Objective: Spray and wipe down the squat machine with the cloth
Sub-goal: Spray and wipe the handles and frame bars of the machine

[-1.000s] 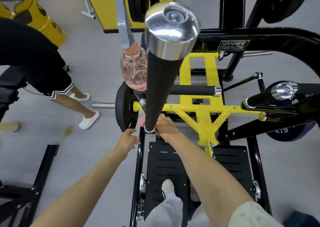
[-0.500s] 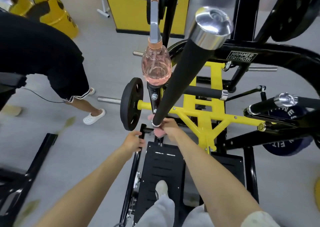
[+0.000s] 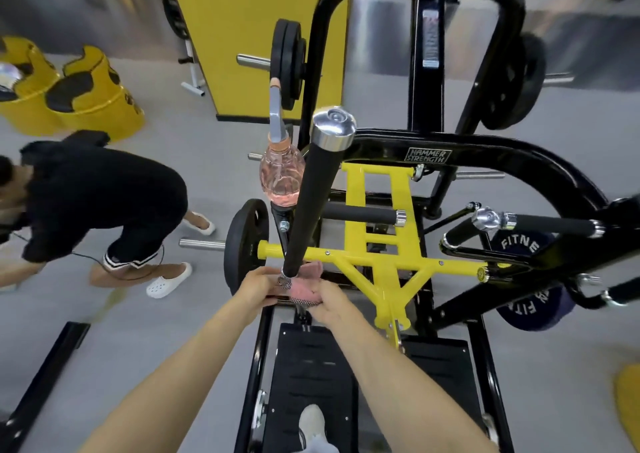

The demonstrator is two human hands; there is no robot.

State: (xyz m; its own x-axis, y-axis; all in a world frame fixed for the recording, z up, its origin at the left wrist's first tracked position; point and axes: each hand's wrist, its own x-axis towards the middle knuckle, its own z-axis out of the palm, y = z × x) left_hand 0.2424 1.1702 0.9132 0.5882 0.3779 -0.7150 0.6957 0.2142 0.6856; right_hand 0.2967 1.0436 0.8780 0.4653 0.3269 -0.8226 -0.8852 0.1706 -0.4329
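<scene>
The squat machine has a black frame [image 3: 485,147] and a yellow frame [image 3: 381,255]. Its long black handle [image 3: 311,203] with a chrome cap rises toward me. At the handle's base lies the pink cloth [image 3: 308,281]. My left hand [image 3: 258,288] and my right hand [image 3: 332,302] both grip the cloth from either side, just below the handle's lower end. A clear spray bottle [image 3: 280,179] of pink liquid with a grey trigger stands on the machine left of the handle. Both hands are apart from it.
A person in black [image 3: 100,203] bends over on the floor at the left. Yellow and black bins [image 3: 90,106] stand at the far left. Weight plates [image 3: 244,246] hang on the machine. My shoe [image 3: 311,421] rests on the black footplate [image 3: 311,366].
My left hand has moved from the machine's side rail onto the cloth. The cloth now shows between both hands. The view has lifted and pulled back.
</scene>
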